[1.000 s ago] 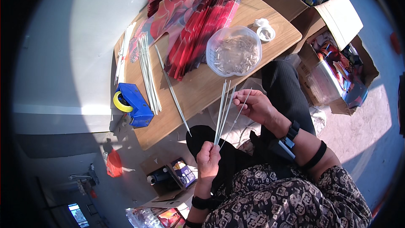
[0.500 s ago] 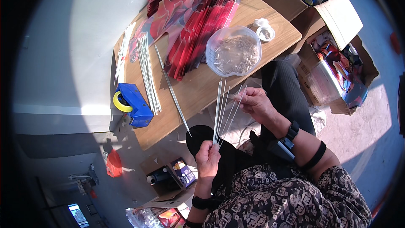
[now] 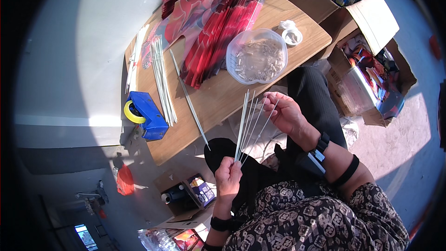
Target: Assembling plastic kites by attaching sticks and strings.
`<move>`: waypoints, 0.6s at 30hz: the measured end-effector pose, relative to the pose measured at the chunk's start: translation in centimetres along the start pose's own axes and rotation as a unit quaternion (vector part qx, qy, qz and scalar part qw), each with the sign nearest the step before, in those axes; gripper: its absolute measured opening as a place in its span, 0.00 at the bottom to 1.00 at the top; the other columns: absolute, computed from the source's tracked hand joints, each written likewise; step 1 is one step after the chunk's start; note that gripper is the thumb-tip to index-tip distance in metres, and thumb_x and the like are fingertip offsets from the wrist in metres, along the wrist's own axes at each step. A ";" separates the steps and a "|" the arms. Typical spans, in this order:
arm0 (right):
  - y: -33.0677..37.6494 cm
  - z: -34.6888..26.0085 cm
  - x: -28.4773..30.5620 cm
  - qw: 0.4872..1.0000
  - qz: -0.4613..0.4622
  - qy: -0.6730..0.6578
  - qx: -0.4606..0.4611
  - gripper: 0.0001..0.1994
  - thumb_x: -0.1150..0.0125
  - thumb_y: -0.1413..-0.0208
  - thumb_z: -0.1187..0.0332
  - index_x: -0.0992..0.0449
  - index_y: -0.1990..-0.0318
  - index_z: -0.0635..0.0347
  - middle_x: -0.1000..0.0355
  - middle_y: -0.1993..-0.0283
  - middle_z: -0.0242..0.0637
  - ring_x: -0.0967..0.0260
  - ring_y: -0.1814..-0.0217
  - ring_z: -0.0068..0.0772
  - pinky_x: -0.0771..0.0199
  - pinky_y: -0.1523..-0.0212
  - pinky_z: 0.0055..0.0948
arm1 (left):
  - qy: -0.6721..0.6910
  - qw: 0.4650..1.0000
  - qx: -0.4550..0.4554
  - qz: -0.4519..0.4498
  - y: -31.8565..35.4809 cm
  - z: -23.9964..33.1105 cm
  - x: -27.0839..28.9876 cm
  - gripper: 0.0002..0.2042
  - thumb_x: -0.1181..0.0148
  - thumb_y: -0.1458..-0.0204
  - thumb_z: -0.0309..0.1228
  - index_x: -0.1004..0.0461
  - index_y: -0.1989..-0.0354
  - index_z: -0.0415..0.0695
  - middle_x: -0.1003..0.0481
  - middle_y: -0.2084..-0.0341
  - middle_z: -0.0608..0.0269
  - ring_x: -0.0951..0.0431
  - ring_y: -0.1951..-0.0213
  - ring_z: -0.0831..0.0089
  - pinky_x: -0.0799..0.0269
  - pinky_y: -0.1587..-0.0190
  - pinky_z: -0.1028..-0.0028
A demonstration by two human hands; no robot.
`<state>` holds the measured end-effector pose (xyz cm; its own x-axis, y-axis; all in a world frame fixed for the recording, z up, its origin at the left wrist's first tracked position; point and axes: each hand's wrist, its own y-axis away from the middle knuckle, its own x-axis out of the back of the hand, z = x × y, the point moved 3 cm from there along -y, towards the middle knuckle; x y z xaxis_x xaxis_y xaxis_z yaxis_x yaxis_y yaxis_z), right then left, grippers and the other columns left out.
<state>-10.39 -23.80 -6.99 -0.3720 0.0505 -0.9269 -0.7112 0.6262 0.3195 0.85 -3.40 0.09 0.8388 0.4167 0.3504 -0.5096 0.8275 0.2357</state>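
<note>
My left hand [image 3: 227, 176] is closed around the lower ends of several thin white sticks [image 3: 242, 124], which fan out upward. Thumb and fingers of my right hand [image 3: 286, 115] pinch near the upper end of one stick on the fan's right side; the exact contact is too small to make out. Just beyond the sticks, at the table's edge, stands a clear plastic tub [image 3: 257, 75] with small pale bits inside. A bundle of similar white sticks [image 3: 162, 81] lies on the table, with a few more [image 3: 189, 100] to its right.
Glossy red printed sheets [image 3: 209, 32] spread over the wooden table [image 3: 297, 14]. A blue tape dispenser [image 3: 155, 117] sits at its left edge, a white tape roll [image 3: 292, 36] beside the tub. Open cardboard boxes [image 3: 375, 21] stand at right. An orange-red bag [image 3: 125, 180] is lower left.
My right hand has shifted slightly up and to the right, its fingers now nearer the stick tips. The fan of sticks leans a little further right. My left hand stays nearly in place.
</note>
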 end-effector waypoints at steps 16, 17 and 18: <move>-0.1 0.3 0.2 0.997 -0.018 -0.071 -0.008 0.04 0.42 0.46 0.73 0.29 0.68 0.63 0.35 0.71 0.30 0.43 0.75 0.17 0.39 0.74 0.16 | 0.020 0.999 0.018 -0.018 0.0 -0.2 -0.1 0.07 0.49 0.43 0.26 0.36 0.74 0.41 0.39 0.88 0.73 0.42 0.85 0.88 0.49 0.83 0.84; -0.2 0.3 0.2 0.998 -0.025 -0.062 -0.001 0.04 0.41 0.46 0.73 0.29 0.69 0.62 0.35 0.71 0.29 0.43 0.75 0.17 0.39 0.74 0.16 | 0.022 0.999 0.017 -0.019 0.0 -0.2 -0.1 0.07 0.49 0.43 0.26 0.36 0.74 0.41 0.39 0.88 0.73 0.42 0.85 0.88 0.49 0.83 0.84; -0.1 0.3 0.2 0.998 -0.025 -0.062 -0.001 0.04 0.41 0.46 0.73 0.29 0.69 0.62 0.35 0.71 0.29 0.43 0.75 0.17 0.39 0.74 0.16 | 0.022 0.999 0.017 -0.019 0.0 -0.2 -0.1 0.07 0.49 0.43 0.26 0.36 0.74 0.41 0.39 0.88 0.73 0.42 0.85 0.88 0.49 0.83 0.84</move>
<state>-10.19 -23.66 -7.25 -0.2582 0.1153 -0.9592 -0.7291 0.6281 0.2718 0.79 -3.39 -0.14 0.8648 0.4024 0.3003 -0.4832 0.8297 0.2796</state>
